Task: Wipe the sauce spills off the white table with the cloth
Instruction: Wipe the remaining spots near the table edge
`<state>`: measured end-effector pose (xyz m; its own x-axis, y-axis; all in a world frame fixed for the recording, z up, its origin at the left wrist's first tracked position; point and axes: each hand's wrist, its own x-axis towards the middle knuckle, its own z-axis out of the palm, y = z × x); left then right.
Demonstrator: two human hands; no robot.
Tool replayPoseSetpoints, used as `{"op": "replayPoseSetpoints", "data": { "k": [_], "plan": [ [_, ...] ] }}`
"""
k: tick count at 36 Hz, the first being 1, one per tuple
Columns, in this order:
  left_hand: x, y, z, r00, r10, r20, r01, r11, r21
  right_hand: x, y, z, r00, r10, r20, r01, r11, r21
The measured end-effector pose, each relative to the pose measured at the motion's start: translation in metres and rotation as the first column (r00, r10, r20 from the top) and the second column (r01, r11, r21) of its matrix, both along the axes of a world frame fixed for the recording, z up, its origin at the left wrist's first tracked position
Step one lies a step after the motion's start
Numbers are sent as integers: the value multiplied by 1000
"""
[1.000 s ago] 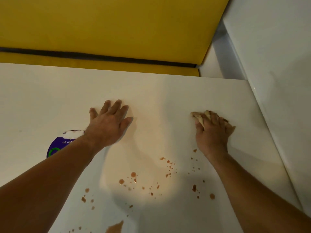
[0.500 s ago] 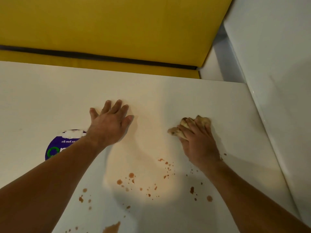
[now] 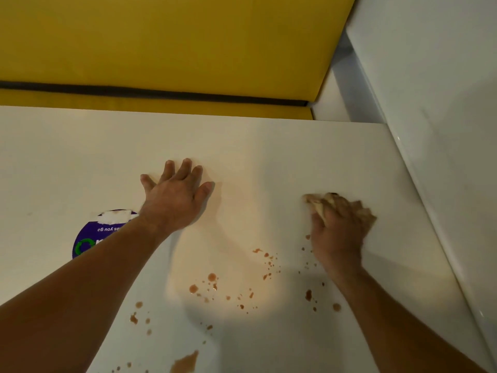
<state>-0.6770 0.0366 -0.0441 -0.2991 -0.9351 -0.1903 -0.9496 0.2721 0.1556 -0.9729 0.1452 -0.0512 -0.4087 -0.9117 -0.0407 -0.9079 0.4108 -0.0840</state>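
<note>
The white table (image 3: 269, 146) carries brown sauce spots (image 3: 212, 284) scattered across its near half, with a larger smear (image 3: 185, 362) at the bottom edge. My right hand (image 3: 337, 232) grips a crumpled, sauce-stained beige cloth (image 3: 318, 204) and presses it on the table at the right, just beyond the nearest spots. My left hand (image 3: 177, 197) lies flat on the table with fingers spread, left of centre.
A round purple sticker (image 3: 88, 238) is on the table by my left forearm. A yellow padded bench (image 3: 161, 49) runs along the far edge. A white wall or panel (image 3: 435, 130) borders the table's right side.
My right hand swept the cloth leftward toward the centre, then back to the right. My left hand stayed in place.
</note>
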Motion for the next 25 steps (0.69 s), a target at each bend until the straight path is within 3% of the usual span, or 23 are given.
{"op": "replayPoseSetpoints", "data": {
  "k": [5,11,18,25],
  "plan": [
    [3,0,3,1000,-12,12,11,999,35,65,-10,13,989,125,83,-132,989,73],
    [3,1,4,1000,2,0,-2,999,36,36,-8,26,948,318,31,-319,939,125],
    [1,2,3,1000,19,-5,-19,999,43,30,-25,22,943,312,114,-330,920,212],
    [0,3,-3,1000,21,-1,-21,1000,8,48,-18,12,928,362,89,-370,923,103]
  ]
}}
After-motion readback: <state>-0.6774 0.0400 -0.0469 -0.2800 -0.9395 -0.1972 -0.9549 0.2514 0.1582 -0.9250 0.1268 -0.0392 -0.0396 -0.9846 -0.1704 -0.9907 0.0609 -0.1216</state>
